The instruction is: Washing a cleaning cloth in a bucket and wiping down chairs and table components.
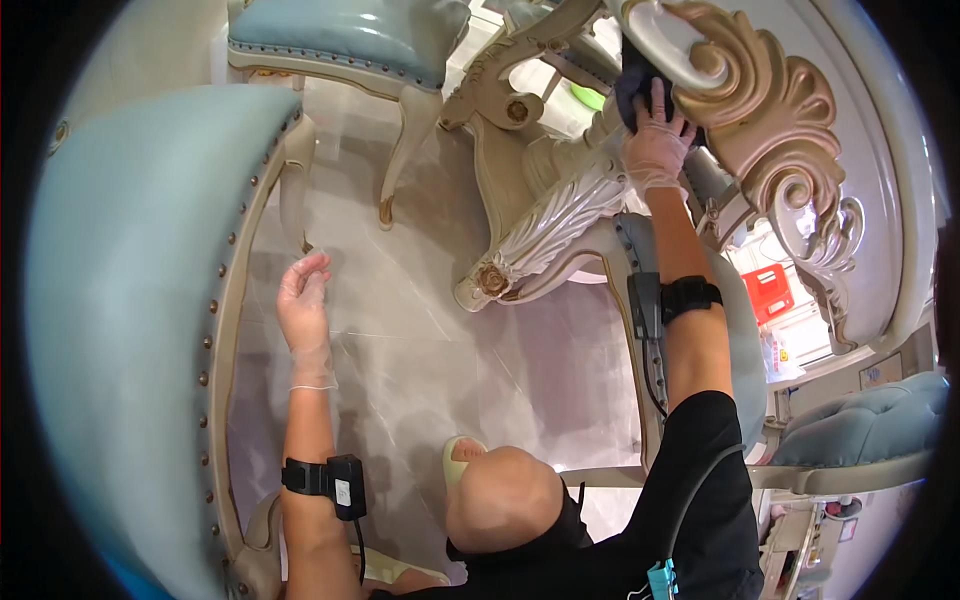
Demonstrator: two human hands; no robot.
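My right hand [658, 146], in a thin clear glove, is spread over a dark cloth [634, 94] under the table's carved edge. The cloth lies between the fingers and the table's underside, where the contact is partly hidden. Gold-painted scroll carving [780, 105] runs along the edge of the cream table [862, 150]. Below the hand, a carved pedestal foot [559, 214] with a rosette end slants down to the floor. My left hand [304, 304], also gloved, hangs loosely curled and holds nothing. It is beside a blue chair seat [150, 300] trimmed with studs.
Another blue chair [345, 37] stands at the top, its curved leg [401, 157] on the tiled floor [420, 375]. A chair [731, 322] lies under my right forearm, and a tufted one [862, 420] at lower right. A red plastic item [769, 292] and a white bag [780, 356] are beyond.
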